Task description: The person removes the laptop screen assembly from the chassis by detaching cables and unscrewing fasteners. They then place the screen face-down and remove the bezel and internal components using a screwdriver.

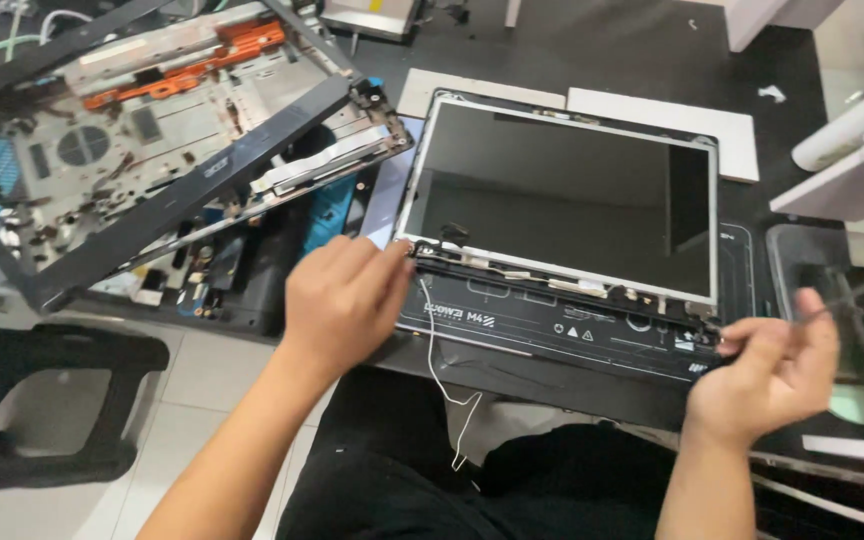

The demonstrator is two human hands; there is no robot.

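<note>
Pinching the near left corner of the bare laptop screen panel [562, 195] with your left hand [344, 297], fingers pressed together at the hinge strip, you are steadying it where it is lying flat on the black work mat [552, 330]. Your right hand [767, 375] is closing thumb and fingertips on the panel's near right corner, apparently so both ends are held evenly. A thin white cable [442, 375] is dangling off the panel's near edge toward your lap, and a stripped laptop chassis [167, 140] is lying left of the panel.
</note>
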